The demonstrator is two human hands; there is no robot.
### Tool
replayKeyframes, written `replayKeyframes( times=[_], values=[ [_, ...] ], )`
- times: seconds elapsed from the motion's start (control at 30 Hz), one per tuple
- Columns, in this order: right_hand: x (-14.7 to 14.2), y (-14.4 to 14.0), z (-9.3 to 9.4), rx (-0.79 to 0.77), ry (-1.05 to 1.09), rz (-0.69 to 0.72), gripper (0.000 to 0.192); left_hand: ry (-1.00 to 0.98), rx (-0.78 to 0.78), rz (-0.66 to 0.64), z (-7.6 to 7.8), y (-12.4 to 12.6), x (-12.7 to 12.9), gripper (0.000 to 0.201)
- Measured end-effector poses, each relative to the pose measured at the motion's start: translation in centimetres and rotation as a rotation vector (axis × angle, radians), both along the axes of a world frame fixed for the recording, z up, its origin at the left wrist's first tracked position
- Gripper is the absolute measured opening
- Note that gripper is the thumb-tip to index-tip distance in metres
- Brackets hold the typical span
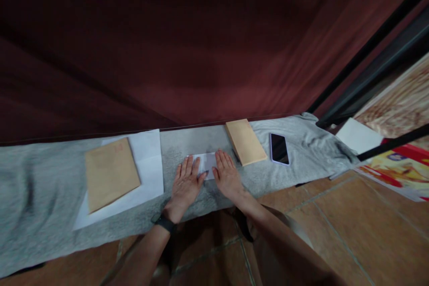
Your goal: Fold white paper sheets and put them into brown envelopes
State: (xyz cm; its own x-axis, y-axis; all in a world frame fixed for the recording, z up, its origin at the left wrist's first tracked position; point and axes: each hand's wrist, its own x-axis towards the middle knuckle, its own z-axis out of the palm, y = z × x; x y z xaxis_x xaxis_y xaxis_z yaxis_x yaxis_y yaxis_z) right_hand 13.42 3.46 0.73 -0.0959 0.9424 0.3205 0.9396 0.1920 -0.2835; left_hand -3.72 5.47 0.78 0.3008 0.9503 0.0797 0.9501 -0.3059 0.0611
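Note:
A small folded white paper [208,161] lies on the grey cloth between my hands. My left hand [187,182] rests flat on its left end, fingers stretched out, a dark watch on the wrist. On the paper's right end my right hand [227,174] lies flat, its fingers also extended. Both thumbs point inward over the near part of the paper. Parts of the paper are hidden under the fingers. Just right of my right hand sits a stack of brown envelopes [246,142].
A phone [279,149] lies right of the envelopes. At the left, a brown envelope [112,174] rests on large white sheets [150,161]. Grey cloth [187,140] covers the long surface. A dark red curtain [201,53] hangs behind; a colourful box [402,167] stands at the right.

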Motion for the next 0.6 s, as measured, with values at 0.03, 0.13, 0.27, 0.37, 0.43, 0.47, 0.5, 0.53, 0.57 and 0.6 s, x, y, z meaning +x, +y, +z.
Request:
replayKeyframes(
  times=[0.03,0.13,0.27,0.37,0.43,0.47,0.5,0.53,0.57,0.6],
  values=[
    [-0.2,0.2,0.3,-0.016,0.021,0.055,0.056,0.000,-0.002,-0.003,0.1,0.0,0.0,0.063],
    [-1.1,0.7,0.6,-0.061,0.058,0.171,0.055,0.008,-0.021,-0.016,0.3,0.1,0.0,0.059],
    [-1.5,1.1,-0.3,-0.092,0.014,0.193,0.056,0.005,-0.057,-0.040,0.4,0.3,-0.2,0.058],
    [-1.3,1.3,-1.0,-0.074,-0.049,0.137,0.055,-0.014,-0.066,-0.051,0.4,0.3,-0.4,0.057],
    [-1.0,1.3,-1.3,-0.054,-0.081,0.091,0.057,-0.026,-0.069,-0.060,0.5,0.2,-0.5,0.058],
    [-0.9,1.3,-1.4,-0.047,-0.091,0.068,0.057,-0.029,-0.065,-0.063,0.5,0.2,-0.6,0.058],
    [-0.8,1.3,-1.5,-0.042,-0.098,0.048,0.058,-0.030,-0.059,-0.062,0.6,0.1,-0.6,0.058],
    [-0.7,1.3,-1.6,-0.039,-0.102,0.029,0.059,-0.029,-0.052,-0.058,0.6,0.1,-0.7,0.059],
    [-0.6,1.3,-1.7,-0.038,-0.103,0.015,0.060,-0.026,-0.043,-0.051,0.7,0.0,-0.7,0.059],
    [-0.5,1.3,-1.7,-0.037,-0.103,0.003,0.060,-0.021,-0.038,-0.042,0.7,0.0,-0.7,0.060]
  ],
)
